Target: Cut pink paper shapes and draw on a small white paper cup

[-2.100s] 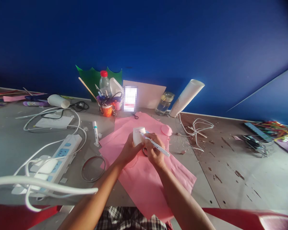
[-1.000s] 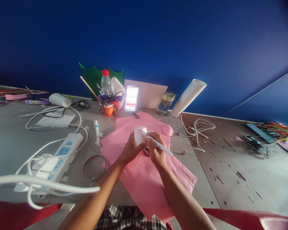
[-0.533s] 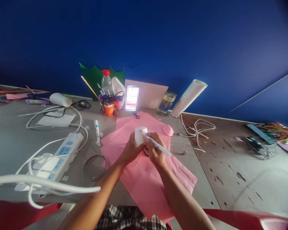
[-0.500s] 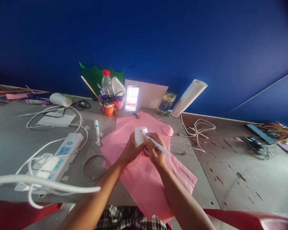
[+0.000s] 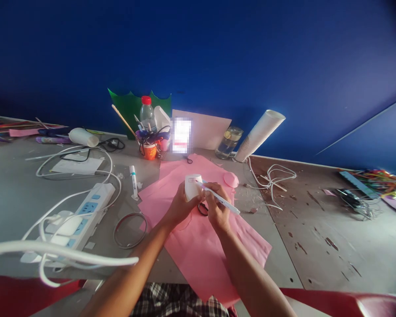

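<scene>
My left hand [image 5: 180,207] is wrapped round a white paper cup [image 5: 191,186], held upside down over a sheet of pink paper [image 5: 198,246]. My right hand [image 5: 217,207] pinches a white marker pen [image 5: 221,199] whose tip touches the cup's side, where a small pink outline shows. Black scissors [image 5: 202,208] lie partly hidden under my right hand. A pink paper disc [image 5: 231,178] lies just beyond the cup.
A white power strip [image 5: 82,215] with looping white cables lies at the left, with a wire ring [image 5: 130,230] and a second marker [image 5: 132,175] nearby. Behind stand a water bottle [image 5: 147,113], a glass jar [image 5: 227,141] and a stack of paper cups [image 5: 259,132]. A red chair edge [image 5: 343,301] runs along the bottom.
The pen's rear end has swung slightly to the right and down while its tip stays on the cup. The left hand and cup have barely moved.
</scene>
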`<state>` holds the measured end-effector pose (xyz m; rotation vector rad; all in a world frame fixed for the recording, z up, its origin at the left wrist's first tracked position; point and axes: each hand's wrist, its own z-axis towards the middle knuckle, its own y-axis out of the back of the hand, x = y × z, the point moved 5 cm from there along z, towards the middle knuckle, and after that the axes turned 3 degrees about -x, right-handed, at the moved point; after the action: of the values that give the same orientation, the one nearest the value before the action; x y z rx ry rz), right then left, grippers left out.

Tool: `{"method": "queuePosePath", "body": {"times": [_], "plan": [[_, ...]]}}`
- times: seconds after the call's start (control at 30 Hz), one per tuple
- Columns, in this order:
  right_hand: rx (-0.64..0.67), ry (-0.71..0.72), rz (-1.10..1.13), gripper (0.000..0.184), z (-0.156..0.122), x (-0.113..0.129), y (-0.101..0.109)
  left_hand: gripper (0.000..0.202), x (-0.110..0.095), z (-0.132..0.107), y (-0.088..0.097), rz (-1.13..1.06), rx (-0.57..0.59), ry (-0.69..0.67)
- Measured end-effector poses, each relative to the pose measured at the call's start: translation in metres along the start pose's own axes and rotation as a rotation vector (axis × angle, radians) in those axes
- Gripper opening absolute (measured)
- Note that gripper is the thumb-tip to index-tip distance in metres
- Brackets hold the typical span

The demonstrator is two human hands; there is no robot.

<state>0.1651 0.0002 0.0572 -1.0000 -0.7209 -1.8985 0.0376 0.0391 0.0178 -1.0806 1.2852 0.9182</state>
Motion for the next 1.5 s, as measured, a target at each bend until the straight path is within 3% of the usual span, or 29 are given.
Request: {"method": "queuePosePath", "body": {"times": [0.27, 0.4, 0.7, 0.93, 1.2, 1.37, 1.5], "plan": [[-0.124, -0.170, 0.270, 0.026, -0.001, -0.023, 0.000, 0.064, 0.005, 0.002, 0.000, -0.122, 0.007, 0.040], [-0.129, -0.186, 0.352, 0.027, 0.000, -0.027, -0.002, 0.065, 0.006, 0.002, 0.000, -0.131, -0.005, 0.056], [-0.053, -0.162, 0.272, 0.029, -0.002, -0.026, -0.004, 0.065, 0.004, -0.001, 0.000, -0.162, 0.013, 0.091], [-0.013, -0.154, 0.331, 0.027, -0.003, -0.025, -0.005, 0.075, -0.005, 0.003, -0.005, -0.215, 0.084, -0.046], [-0.014, -0.160, 0.370, 0.028, -0.003, -0.025, -0.005, 0.059, -0.013, 0.002, -0.009, -0.254, 0.134, -0.001], [-0.017, -0.169, 0.422, 0.026, -0.001, -0.023, -0.006, 0.064, -0.007, 0.001, -0.003, -0.236, 0.040, 0.062], [-0.026, -0.171, 0.418, 0.024, 0.000, -0.023, -0.004, 0.066, -0.003, 0.001, -0.001, -0.213, 0.030, 0.082]]}}
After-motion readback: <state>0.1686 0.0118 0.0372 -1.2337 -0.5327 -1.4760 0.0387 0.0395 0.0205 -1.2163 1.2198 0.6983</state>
